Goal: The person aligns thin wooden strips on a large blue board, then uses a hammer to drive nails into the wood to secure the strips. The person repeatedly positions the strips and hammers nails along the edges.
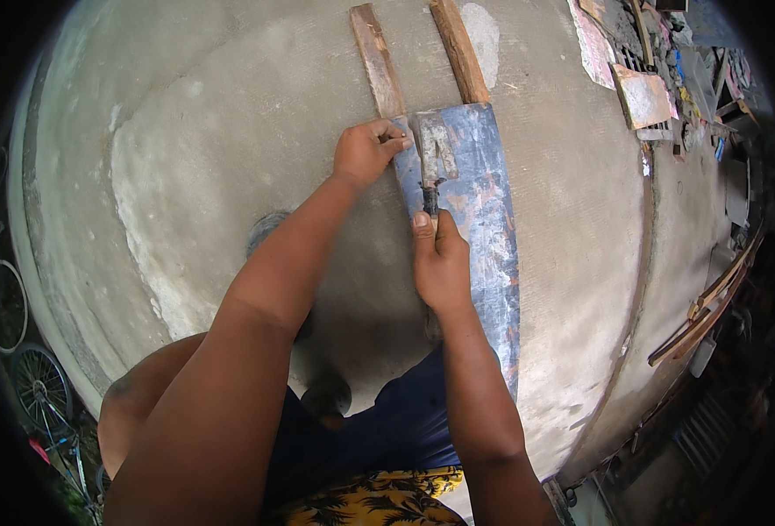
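A long board (479, 237) with worn blue-grey paint lies lengthwise on the concrete in front of me. Two narrow wooden strips (460, 53) stick out beyond its far end. At the board's far left corner, my left hand (368, 151) pinches a tiny upright thing that looks like a nail, its thumb and forefinger closed. My right hand (441, 263) is wrapped round the handle of a hammer (437, 151). The hammer's grey, forked metal head is over the board, just right of my left fingertips. The lower part of the handle is hidden in my palm.
Broken boards and mixed scrap (655, 92) are heaped at the far right. Long wooden slats (707, 307) lie along the right edge of the concrete floor (221, 149). A bicycle wheel (41, 381) shows at the lower left. My knees and feet are close below the board.
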A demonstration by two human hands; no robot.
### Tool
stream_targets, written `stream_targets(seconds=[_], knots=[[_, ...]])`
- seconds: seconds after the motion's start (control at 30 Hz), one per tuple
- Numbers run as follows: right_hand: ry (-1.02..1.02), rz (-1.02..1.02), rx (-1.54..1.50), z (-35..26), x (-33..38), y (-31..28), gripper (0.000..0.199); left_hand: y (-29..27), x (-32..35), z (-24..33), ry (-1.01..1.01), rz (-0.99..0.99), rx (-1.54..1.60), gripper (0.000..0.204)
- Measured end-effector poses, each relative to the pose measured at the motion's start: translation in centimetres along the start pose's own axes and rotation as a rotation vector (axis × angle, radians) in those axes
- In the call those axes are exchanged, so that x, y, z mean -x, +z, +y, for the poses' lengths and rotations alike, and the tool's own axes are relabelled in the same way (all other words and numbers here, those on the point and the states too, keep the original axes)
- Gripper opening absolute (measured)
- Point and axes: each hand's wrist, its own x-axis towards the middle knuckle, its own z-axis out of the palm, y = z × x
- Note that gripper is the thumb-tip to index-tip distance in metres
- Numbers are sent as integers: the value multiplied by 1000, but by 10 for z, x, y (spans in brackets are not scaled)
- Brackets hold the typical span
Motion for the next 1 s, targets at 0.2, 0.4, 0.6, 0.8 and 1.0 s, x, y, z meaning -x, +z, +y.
stream_targets(seconds=[0.2, 0.4, 0.6, 0.8, 1.0], knots=[[119, -76, 39, 0, -10, 11, 43, -4, -4, -11, -6, -19, -62, 24], [40, -51, -29, -16, -1, -2, 45, -3, 4, 3, 46, 8, -44, 14], [76, -25, 15, 11, -6, 8, 41, 8, 5, -11, 82, 50, 4, 22], [-139, 36, -362, -32, 11, -7, 40, 8, -3, -19, 58, 43, -5, 22], [86, -21, 73, 32, -3, 14, 41, 10, 5, -14, 62, 43, -48, 23]])
